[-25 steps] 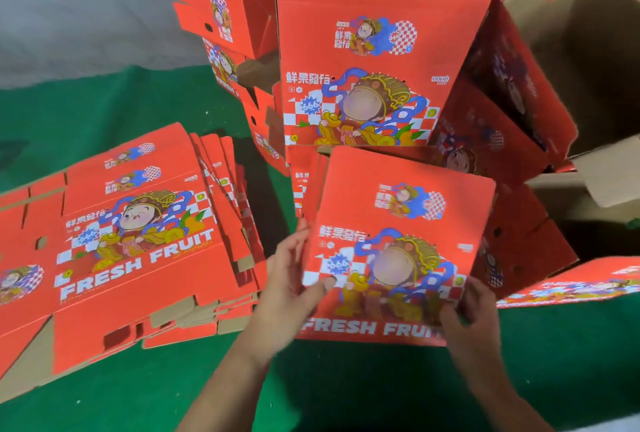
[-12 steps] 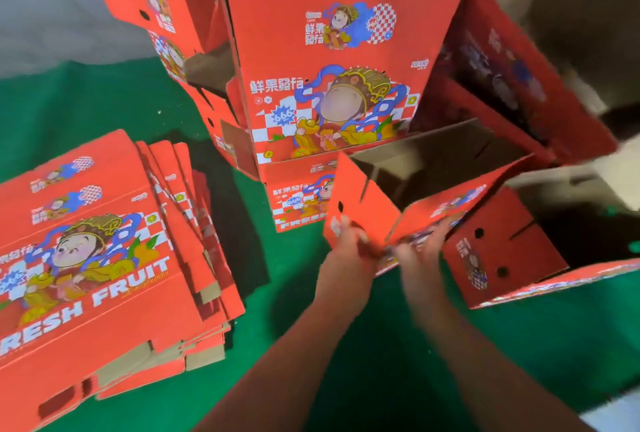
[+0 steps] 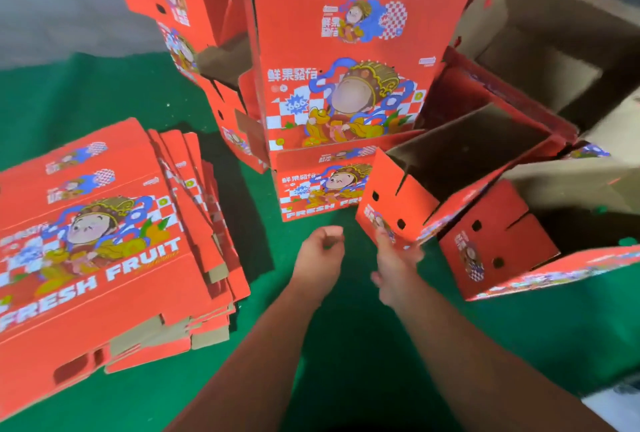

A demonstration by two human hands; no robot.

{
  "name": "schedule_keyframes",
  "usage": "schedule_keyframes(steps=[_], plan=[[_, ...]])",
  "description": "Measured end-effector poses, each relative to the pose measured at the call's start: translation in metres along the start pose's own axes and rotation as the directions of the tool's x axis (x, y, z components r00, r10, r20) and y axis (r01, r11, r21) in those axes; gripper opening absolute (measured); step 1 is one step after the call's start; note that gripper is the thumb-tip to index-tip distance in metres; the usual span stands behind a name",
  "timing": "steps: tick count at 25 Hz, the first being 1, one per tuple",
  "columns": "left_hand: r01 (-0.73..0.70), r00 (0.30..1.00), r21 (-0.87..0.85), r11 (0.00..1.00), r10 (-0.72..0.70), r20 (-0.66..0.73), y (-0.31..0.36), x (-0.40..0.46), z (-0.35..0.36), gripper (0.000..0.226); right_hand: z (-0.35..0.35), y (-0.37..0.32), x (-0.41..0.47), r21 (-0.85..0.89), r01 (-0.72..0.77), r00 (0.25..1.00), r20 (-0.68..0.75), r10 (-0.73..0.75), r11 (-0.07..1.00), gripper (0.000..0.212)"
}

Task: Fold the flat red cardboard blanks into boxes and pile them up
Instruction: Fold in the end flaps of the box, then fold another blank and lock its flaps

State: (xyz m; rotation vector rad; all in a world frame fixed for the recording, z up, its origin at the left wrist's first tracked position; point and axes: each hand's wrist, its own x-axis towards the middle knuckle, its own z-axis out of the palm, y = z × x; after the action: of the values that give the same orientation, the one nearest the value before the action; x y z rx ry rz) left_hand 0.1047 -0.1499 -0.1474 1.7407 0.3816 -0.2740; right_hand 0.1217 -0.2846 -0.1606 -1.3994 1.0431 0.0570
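Red corrugated box (image 3: 398,203), brown inside, gripped at its corner by right hand (image 3: 394,258).

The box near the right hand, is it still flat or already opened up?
Opened up: the box shows its hollow brown inside between standing red walls. The right hand touches its lower corner.

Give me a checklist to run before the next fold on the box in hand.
1. Right hand grips the box at its near bottom corner: ok.
2. Left hand on the box: not ok, it hangs apart, fingers loosely curled, holding nothing.
3. Box opened out, brown inside showing: ok.
4. Bottom flaps locked: cannot tell, hidden.
5. Flat blanks stacked within reach on the left: ok.
6. Room on the pile of finished boxes behind: cannot tell, its top is out of frame.
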Motion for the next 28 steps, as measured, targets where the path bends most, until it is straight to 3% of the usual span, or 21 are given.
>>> schedule_keyframes(steps=[1,2,4,6,7,8,10,12,15,19,22,24,26,28], plan=[[-0.044,0.999,-0.007,0.999,0.044,-0.033,-0.003,-0.006,-0.010,0.023,0.011,0.010,-0.019,0.010,-0.156,0.984,0.092,0.154,0.988,0.063],[-0.103,0.992,-0.005,0.995,0.102,-0.079,-0.005,-0.014,-0.024,0.025,0.021,0.018,-0.038,-0.025,-0.216,0.956,0.199,0.217,0.976,0.054],[-0.251,0.932,0.081,0.964,0.264,-0.247,-0.009,-0.027,-0.056,0.028,0.040,0.032,-0.065,-0.152,-0.121,0.912,0.374,0.170,0.981,0.045],[-0.316,0.786,0.360,0.878,0.455,-0.418,-0.012,-0.028,-0.091,0.027,0.058,0.037,-0.086,-0.206,0.012,0.864,0.494,0.094,0.979,0.039],[-0.212,0.747,0.503,0.838,0.471,-0.470,-0.014,-0.029,-0.111,0.034,0.067,0.036,-0.097,-0.213,0.051,0.837,0.542,0.075,0.976,0.036],[-0.033,0.763,0.586,0.810,0.399,-0.509,-0.017,-0.029,-0.129,0.047,0.075,0.033,-0.107,-0.218,0.079,0.812,0.580,0.063,0.973,0.035],[0.292,0.828,0.628,0.721,0.138,-0.543,-0.026,-0.030,-0.161,0.080,0.085,0.025,-0.121,-0.240,0.120,0.777,0.626,0.060,0.963,0.032],[0.390,0.868,0.738,0.550,0.048,-0.494,-0.041,-0.038,-0.183,0.099,0.088,0.021,-0.130,-0.271,0.154,0.753,0.655,0.065,0.950,0.031],[0.283,0.917,0.913,0.294,0.196,-0.348,-0.050,-0.054,-0.191,0.082,0.088,0.020,-0.140,-0.339,0.220,0.714,0.695,0.086,0.915,0.032],[0.158,0.950,0.971,0.177,0.241,-0.198,-0.043,-0.077,-0.171,0.049,0.086,0.026,-0.144,-0.410,0.276,0.686,0.718,0.121,0.869,0.043],[0.037,0.942,0.986,0.163,0.324,-0.089,-0.034,-0.107,-0.148,0.050,0.089,0.029,-0.150,-0.363,0.182,0.664,0.731,0.158,0.914,0.039],[-0.070,0.890,0.980,0.187,0.456,-0.023,-0.029,-0.134,-0.128,0.050,0.091,0.026,-0.153,-0.266,0.128,0.673,0.731,0.113,0.955,0.024],[-0.166,0.795,0.965,0.202,0.606,0.010,-0.034,-0.151,-0.114,0.045,0.090,0.022,-0.152,-0.200,0.140,0.721,0.692,0.038,0.970,0.020],[-0.252,0.740,0.920,0.301,0.673,-0.017,-0.043,-0.154,-0.118,0.041,0.083,0.017,-0.149,-0.142,0.161,0.716,0.698,-0.017,0.977,0.022]])
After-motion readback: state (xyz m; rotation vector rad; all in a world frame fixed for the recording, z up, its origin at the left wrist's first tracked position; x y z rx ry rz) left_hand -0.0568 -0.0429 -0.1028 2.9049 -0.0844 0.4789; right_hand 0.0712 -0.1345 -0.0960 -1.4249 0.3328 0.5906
